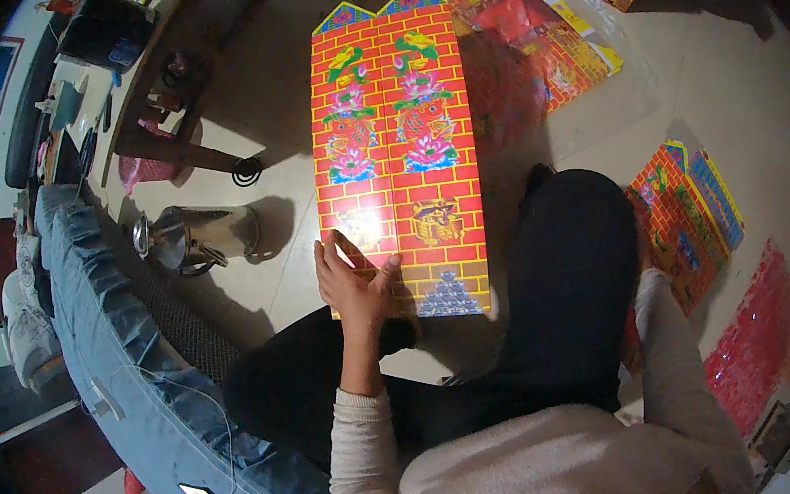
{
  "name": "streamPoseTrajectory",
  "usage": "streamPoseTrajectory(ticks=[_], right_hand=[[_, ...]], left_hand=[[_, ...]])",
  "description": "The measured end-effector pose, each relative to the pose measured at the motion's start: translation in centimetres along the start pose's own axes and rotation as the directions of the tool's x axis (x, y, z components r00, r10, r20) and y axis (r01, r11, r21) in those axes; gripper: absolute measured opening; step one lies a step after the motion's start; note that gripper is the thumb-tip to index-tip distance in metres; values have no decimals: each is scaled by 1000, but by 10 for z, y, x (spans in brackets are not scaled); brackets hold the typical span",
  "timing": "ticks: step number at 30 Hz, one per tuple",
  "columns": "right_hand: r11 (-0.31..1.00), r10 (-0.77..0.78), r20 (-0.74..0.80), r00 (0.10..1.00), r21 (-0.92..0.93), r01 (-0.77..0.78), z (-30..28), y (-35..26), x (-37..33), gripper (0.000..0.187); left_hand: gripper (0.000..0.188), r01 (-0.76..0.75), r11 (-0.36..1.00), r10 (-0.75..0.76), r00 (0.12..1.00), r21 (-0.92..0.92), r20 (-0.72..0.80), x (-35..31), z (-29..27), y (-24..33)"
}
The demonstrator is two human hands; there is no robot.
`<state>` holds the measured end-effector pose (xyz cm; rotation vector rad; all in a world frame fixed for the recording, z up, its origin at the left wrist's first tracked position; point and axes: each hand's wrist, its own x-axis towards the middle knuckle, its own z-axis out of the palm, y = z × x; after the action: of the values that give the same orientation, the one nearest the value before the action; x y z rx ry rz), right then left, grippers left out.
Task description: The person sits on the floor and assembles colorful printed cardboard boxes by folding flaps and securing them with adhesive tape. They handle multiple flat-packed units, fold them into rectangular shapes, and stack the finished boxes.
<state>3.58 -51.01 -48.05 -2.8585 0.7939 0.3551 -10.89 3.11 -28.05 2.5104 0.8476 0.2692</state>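
Note:
A long red cardboard panel [435,186] lies in front of me, printed with yellow brick lines, lotus flowers and fish. Its far end has two pointed blue tops. My left hand [356,278] rests on its near left part, with thumb and fingers spread apart. To the right of my dark-trousered knee, my right hand [645,252] is mostly hidden. It is at the left edge of a smaller printed brick-pattern card piece [680,227] with a blue strip beside it. Its fingers do not show.
A metal kettle [207,235] stands on the floor at left, beside a blue-covered couch [156,382]. More printed cards [577,70] lie at the far right with clear plastic. Red plastic packaging [755,333] lies at right. A wooden table [190,154] stands at far left.

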Motion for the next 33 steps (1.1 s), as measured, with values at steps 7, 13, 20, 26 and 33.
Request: streamPoseTrajectory(ticks=[7, 13, 20, 26, 33], right_hand=[[999, -22, -9, 1000, 31, 23, 0, 1, 9, 30], [987, -127, -50, 991, 92, 132, -14, 11, 1, 31], [571, -670, 24, 742, 655, 495, -93, -76, 14, 33], [628, -686, 327, 650, 718, 301, -181, -231, 29, 30], [439, -881, 127, 455, 577, 689, -237, -394, 9, 30]], left_hand=[[65, -151, 982, 145, 988, -115, -58, 7, 0, -20], [53, -129, 968, 115, 990, -215, -79, 8, 0, -21], [51, 381, 787, -231, 911, -485, 341, 36, -18, -31], [47, 353, 752, -231, 932, -556, 280, 49, -18, -74], [44, 507, 574, -420, 857, -644, 300, 35, -3, -73]])
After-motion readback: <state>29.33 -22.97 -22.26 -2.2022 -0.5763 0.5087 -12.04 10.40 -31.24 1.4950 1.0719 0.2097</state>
